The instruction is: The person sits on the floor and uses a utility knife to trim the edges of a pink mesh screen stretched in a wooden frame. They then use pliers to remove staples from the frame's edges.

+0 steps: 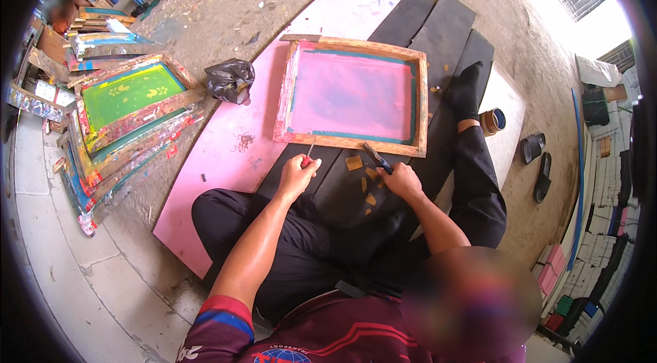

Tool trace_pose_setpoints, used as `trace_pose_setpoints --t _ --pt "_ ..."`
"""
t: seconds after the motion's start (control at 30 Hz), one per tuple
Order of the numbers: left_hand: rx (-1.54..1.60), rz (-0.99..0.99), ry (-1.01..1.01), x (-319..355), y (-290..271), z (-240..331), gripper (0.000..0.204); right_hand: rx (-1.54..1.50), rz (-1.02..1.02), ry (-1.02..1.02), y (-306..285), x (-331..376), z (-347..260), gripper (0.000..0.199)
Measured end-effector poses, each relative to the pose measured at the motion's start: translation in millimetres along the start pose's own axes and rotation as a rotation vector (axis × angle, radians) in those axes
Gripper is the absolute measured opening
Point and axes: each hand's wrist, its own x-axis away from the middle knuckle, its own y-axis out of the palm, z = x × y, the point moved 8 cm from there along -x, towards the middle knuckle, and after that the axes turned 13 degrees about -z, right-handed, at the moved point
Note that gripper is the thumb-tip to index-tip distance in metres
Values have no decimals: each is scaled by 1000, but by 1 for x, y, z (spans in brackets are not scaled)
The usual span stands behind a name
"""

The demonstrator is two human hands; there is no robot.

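1. I see my left hand (298, 173) closed around a thin red-handled tool (308, 155), its slim metal shaft pointing up to the near rail of the wooden screen-printing frame with pink mesh (352, 96).
2. My right hand (400, 180) grips a dark-handled tool (376, 157), whose tip also sits at the near rail of that frame, a little to the right of the red one.
3. The frame lies flat on the floor in front of me, partly on a long pink board (226, 158) and partly on black rubber mats (438, 28).
4. Small tan scraps of tape (354, 162) lie on the mat between my hands and just below them.
5. A roll of brown tape (492, 120) sits to the right, beside my outstretched leg, with a pair of black sandals (537, 158) farther right.
6. A crumpled black plastic bag (230, 80) rests at the pink board's left edge.
7. To the left, a stack of paint-stained frames (130, 123) is piled up, the top one with green mesh.
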Motion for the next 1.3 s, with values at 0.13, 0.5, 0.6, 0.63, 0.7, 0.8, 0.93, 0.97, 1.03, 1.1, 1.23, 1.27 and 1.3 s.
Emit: trace_pose_setpoints --t 0.13,0.5,0.6,0.63,0.7,0.8,0.93,0.97,1.03,1.1,1.23,1.27,1.3 --pt "21 7 -8 2 2 -5 31 -1 55 16 11 0 4 59" --pt "-68 -20 -2 6 0 -6 34 -16 124 -63 13 -18 13 58" --pt "-113 -11 31 8 -1 -7 36 -69 104 -77 18 -29 14 56" --pt "-135 -10 46 9 1 -7 35 -104 60 -52 19 -30 21 57" --pt "-131 -14 2 19 -5 -4 35 -138 -12 -20 17 -14 9 59" --pt "-139 5 15 23 -9 -3 36 -149 -39 -3 14 -12 4 59" --pt "-98 24 -19 25 -15 -11 36 -174 -14 -27 15 -9 3 56" --pt "-92 23 -27 26 -15 -12 36 -163 -6 -22 16 -10 4 55" --pt "-79 18 -32 27 -15 -12 34 -140 13 -15 14 -14 6 53" --pt "-61 6 -35 27 -11 -13 32 -85 65 -2 15 -19 13 52" --pt "-17 5 -48 23 -12 -24 32 -75 48 -23 11 0 0 51" --pt "-16 6 -49 22 -11 -22 33 -77 59 -32 11 2 -1 50" --pt "-14 8 -50 20 -11 -21 34 -83 61 -37 10 3 -3 50"
